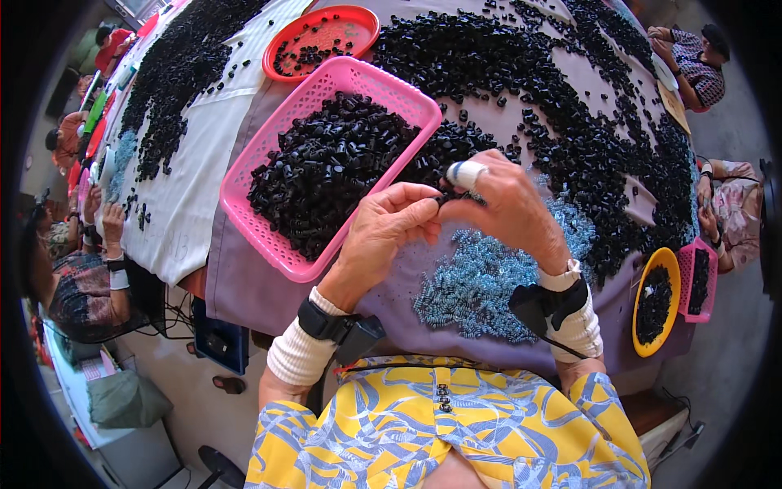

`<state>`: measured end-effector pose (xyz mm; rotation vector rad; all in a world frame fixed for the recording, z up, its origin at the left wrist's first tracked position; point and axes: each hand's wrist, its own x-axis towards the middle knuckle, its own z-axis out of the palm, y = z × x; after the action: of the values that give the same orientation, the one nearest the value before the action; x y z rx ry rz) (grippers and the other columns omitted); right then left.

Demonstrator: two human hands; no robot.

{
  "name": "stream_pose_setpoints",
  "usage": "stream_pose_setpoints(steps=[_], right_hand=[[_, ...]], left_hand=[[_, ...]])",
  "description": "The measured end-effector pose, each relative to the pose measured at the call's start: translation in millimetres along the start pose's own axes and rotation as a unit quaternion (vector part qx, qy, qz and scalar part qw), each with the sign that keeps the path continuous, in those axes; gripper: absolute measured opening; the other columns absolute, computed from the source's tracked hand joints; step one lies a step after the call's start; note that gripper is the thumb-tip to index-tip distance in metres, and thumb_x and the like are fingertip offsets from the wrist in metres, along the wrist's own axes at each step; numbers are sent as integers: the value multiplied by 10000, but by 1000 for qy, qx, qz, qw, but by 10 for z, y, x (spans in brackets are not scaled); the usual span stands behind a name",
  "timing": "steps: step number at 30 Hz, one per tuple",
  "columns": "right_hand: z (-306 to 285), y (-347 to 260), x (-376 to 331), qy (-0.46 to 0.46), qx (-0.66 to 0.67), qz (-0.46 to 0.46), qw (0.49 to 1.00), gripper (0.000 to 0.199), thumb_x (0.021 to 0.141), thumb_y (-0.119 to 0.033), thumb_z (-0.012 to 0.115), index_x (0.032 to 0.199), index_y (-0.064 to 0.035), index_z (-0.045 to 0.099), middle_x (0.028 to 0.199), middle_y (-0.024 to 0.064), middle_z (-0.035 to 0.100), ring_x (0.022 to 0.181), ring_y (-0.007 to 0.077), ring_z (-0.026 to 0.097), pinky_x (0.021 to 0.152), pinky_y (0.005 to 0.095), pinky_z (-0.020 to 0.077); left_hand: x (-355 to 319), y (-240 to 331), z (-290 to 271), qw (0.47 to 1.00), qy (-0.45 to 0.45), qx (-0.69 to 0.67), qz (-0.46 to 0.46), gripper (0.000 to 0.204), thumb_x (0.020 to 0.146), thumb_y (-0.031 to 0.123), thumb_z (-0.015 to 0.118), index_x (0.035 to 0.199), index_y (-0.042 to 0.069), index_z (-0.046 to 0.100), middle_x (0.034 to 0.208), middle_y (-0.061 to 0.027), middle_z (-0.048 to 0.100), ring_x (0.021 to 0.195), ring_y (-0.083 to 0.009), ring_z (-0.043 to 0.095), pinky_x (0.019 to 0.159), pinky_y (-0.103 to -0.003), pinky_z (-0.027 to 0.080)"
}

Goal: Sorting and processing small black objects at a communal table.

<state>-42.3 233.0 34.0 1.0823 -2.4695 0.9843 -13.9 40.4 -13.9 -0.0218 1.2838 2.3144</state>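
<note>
My left hand [376, 236] and my right hand [521, 210] meet above the near part of the table, fingertips almost touching. Between them is a small black plastic piece [441, 199], mostly hidden by the fingers. Both hands are closed in a pinch; white tape wraps one right finger. Left of my hands stands a pink perforated basket [241, 213], filled with small black cylindrical pieces [330, 167]. Under and beside my right hand lies a heap of small pale blue coils that look like springs [472, 285].
Loose black pieces [464, 53] spread over the cloth-covered table. A red tray [356, 39] holds some at the far side. At right stand a yellow tray [641, 346] and a smaller pink basket [707, 254]. Other people sit along both sides, a person's hand [112, 226] at left.
</note>
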Motion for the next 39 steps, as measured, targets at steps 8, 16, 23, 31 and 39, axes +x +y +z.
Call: stream_pose_setpoints(steps=[8, 16, 23, 31, 39], right_hand=[[313, 296, -507, -102, -152, 152, 971, 127, 750, -147, 673, 761, -37, 611, 747, 115, 603, 757, 309, 599, 689, 413, 439], [573, 370, -588, -134, -236, 106, 957, 83, 724, -115, 657, 709, -73, 587, 704, 82, 582, 716, 252, 587, 748, 383, 389], [239, 83, -341, 25, 68, 215, 974, 130, 772, -89, 693, 832, -12, 608, 710, 89, 619, 641, 232, 588, 561, 356, 460], [350, -76, -129, 160, 296, 170, 926, 70, 840, -47, 640, 891, -5, 619, 794, 52, 654, 710, 99, 601, 642, 251, 496], [383, -118, -150, 176, 317, 219, 906, 85, 842, -46, 638, 915, -6, 624, 802, 47, 652, 716, 105, 599, 649, 248, 496]], left_hand=[[-46, -1, -87, 999, 39, -35, 11, 201, 891, 58, 587, 1082, -5, 591, 911, -122, 661, 777, -178, 655, 730, -313, 547], [-84, -27, -107, 999, 21, -46, 19, 229, 887, 37, 580, 1111, -11, 562, 978, -155, 656, 858, -221, 667, 778, -336, 553], [-91, -70, -58, 999, 10, -43, 14, 233, 899, 57, 574, 1120, -9, 540, 1009, -167, 647, 879, -230, 665, 787, -342, 550], [-76, -28, 149, 997, -14, -69, 25, 239, 912, 66, 562, 1129, -20, 514, 995, -137, 643, 884, -211, 661, 784, -332, 556], [-54, -28, 182, 995, -34, -91, 27, 236, 916, 121, 571, 1117, 7, 524, 996, -114, 636, 914, -218, 658, 797, -341, 545]])
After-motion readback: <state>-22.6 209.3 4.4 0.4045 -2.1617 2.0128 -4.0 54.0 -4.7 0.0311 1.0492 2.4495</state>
